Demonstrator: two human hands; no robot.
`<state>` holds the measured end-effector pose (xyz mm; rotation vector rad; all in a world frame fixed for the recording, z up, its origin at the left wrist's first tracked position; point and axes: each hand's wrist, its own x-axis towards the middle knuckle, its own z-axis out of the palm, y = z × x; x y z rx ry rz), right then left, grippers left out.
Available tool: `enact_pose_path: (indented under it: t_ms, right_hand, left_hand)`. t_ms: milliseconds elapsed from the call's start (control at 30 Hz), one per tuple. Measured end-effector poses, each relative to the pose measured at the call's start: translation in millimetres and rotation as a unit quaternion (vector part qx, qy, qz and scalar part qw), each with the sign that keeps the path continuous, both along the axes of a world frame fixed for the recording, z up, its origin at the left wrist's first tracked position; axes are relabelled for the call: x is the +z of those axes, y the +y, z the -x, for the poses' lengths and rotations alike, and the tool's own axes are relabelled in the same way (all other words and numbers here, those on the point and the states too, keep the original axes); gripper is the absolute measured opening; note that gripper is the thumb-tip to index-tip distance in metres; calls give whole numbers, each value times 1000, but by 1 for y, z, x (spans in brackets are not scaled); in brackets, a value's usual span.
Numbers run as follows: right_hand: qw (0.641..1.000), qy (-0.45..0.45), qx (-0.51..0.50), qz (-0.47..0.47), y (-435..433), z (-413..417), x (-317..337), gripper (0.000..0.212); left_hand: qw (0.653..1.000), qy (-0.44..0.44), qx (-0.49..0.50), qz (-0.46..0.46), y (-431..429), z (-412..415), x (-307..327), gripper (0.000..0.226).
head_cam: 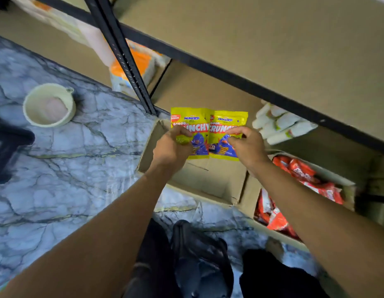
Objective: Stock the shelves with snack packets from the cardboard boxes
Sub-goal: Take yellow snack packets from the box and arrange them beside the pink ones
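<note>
- A black metal shelving unit (208, 67) with tan boards runs across the top of my view, one upright post (122, 57) slanting down to the marble-patterned floor (68, 168).
- Two open cardboard boxes sit on the floor at the foot of the shelves, touching side by side: the left box (208, 181) shows bare cardboard inside, the right box (249, 198) is packed with red snack packets (305, 175), too many and too jumbled to count.
- One round cream basket (49, 107) stands on the floor, well apart to the left.
- A cluster of white packets (281, 125) lies on the low shelf, just right of my hands; the number is unclear.
- One orange-and-white packet (141, 61) lies on the shelf behind the post.
- Two yellow snack packets (208, 127), side by side and facing me, are held above the left box's far edge.
- My left hand (171, 147) pinches the left packet at its lower left; my right hand (247, 145) pinches the right packet at its right edge, fingers curled over the front.
</note>
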<state>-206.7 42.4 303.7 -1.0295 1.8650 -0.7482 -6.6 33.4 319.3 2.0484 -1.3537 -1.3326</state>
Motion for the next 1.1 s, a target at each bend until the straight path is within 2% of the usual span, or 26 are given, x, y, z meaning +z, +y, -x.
enact_pose_path:
  t_ms: [167, 333, 533, 633, 867, 1100]
  right_hand:
    - [999, 9, -2, 49, 10, 24, 120, 18]
    - [995, 7, -28, 95, 21, 42, 206, 15]
    - [983, 16, -64, 171, 39, 89, 302, 18]
    - [974, 15, -89, 206, 53, 117, 347, 19]
    - [947, 29, -147, 285, 75, 178, 440, 18]
    - [929, 29, -206, 306, 87, 242, 478, 20]
  left_hand:
    - [996, 41, -20, 77, 8, 18, 110, 23]
    - [982, 59, -64, 167, 18, 38, 195, 18]
    - [964, 91, -105, 229, 11, 78, 293, 18]
    - [942, 164, -136, 258, 9, 102, 341, 18]
    - [899, 178, -198, 347, -5, 166, 420, 18]
    - [872, 210, -232, 376, -8, 239, 465, 20]
